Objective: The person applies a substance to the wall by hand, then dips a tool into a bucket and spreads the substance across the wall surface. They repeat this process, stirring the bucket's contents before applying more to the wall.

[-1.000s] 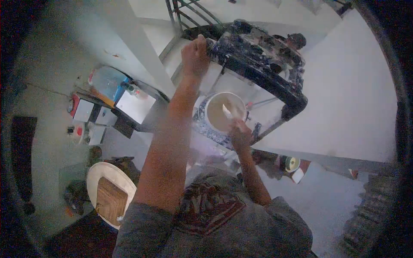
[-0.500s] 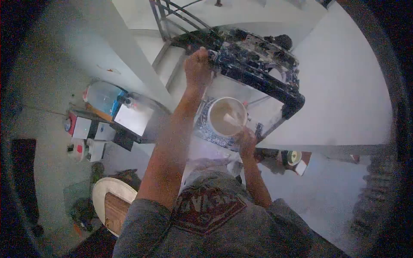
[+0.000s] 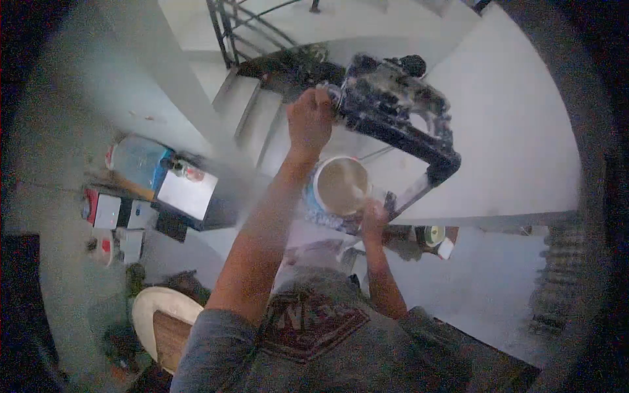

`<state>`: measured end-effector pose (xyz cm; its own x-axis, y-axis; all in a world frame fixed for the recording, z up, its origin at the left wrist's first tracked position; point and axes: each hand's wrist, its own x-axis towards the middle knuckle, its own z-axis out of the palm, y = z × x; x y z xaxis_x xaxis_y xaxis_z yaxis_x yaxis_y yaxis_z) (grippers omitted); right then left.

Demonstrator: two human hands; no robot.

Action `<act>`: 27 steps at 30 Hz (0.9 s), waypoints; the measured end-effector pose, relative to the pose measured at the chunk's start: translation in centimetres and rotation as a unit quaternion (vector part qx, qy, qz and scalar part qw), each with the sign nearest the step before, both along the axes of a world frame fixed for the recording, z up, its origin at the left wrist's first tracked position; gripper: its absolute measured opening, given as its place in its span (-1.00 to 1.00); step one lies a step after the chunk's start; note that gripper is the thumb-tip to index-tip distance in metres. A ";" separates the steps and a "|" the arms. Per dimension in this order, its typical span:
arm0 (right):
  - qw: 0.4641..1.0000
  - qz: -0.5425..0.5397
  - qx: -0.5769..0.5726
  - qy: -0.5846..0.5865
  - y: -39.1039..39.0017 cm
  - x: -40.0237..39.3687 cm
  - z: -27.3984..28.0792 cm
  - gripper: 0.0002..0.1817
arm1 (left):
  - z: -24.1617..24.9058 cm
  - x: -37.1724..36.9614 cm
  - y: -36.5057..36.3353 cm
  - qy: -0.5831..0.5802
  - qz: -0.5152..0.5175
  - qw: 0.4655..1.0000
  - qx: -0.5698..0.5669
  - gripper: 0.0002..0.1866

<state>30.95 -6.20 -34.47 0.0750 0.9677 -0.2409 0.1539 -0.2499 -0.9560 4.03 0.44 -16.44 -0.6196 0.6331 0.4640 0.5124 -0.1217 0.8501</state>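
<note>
My left hand (image 3: 310,123) is closed on the left edge of a dark, paint-spattered ladder top (image 3: 396,101). Below it, a round white bucket (image 3: 317,190) holds a beige liquid and stands on a speckled step. At the bucket's lower right rim, my right hand (image 3: 374,219) is closed around something pale, perhaps a brush or stirrer, that reaches into the liquid. The exact shape of that tool is blurred.
A railing (image 3: 226,33) and white stairs (image 3: 246,111) lie beyond the ladder. At the left are a blue-trimmed clear container (image 3: 141,160), a white panel (image 3: 187,190) and boxes. A round-backed chair (image 3: 154,308) stands lower left.
The view has shifted, and the railing and left-side objects appear further left. My left hand still grips the ladder top. The pale tool in my right hand has changed its angle in the bucket.
</note>
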 end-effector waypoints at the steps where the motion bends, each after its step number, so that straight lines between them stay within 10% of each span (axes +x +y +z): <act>1: 0.937 0.049 0.261 -0.228 0.9 0.8 -2.6 -0.70 | 0.2 0.1 -0.3 0.050 0.007 0.998 0.027 -0.55; 7: 0.999 -0.011 -0.023 0.039 -1.2 -1.3 2.2 -0.65 | 1.9 0.5 -0.7 0.060 -0.005 0.997 0.048 -0.70; 10: 0.997 -0.066 -0.003 0.048 -2.4 -2.9 4.8 -0.64 | 1.3 0.1 -1.0 0.115 0.011 0.993 0.027 -0.74; 11: 0.982 -0.160 0.099 -0.024 -1.2 -1.2 -6.4 -0.61 | 1.8 0.3 -1.2 0.054 -0.006 0.998 0.043 -0.71; 17: 1.000 0.015 0.018 0.003 -3.2 -1.8 0.2 -0.62 | -0.2 -0.2 -0.2 0.026 0.002 0.999 0.021 -0.60; 27: 0.994 -0.100 -0.010 0.040 -3.1 -4.0 5.0 -0.70 | 1.5 0.2 -0.5 -0.025 0.013 0.998 0.054 -0.55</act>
